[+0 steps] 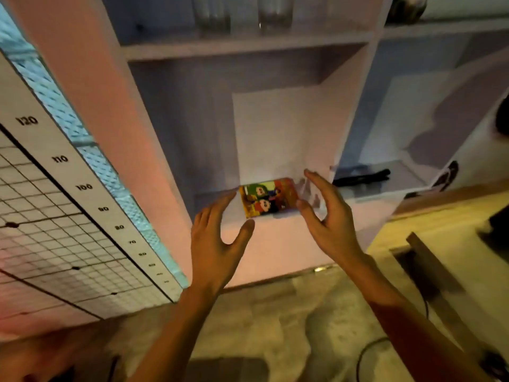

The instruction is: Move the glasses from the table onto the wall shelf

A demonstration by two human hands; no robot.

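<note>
**Status: glasses on the upper shelf; both hands at the lower compartment**

1. Far left: a white wall chart with a grid and printed numbers (60, 158). It takes no part in the task.
2. The left hand (214, 244) is raised in front of the pale wooden wall shelf (248, 48). Its fingers are spread and released, and they hold nothing.
3. Clear drinking glasses (275, 12) stand on the upper board, far and above the hands. They are blurred, and at least two can be made out. This part of the task is judged done.
4. A colourful cartoon-printed box (268, 197) lies in the lower compartment, between the two hands.
5. The right hand (330, 219) is curved in an open C beside the box. A faint transparent shape shows between thumb and fingers. Whether this is a glass being held cannot be told.
6. Near right: the yellowish wooden counter (454, 224). No glasses show on the visible part. Whether any remain to be moved cannot be told.
</note>
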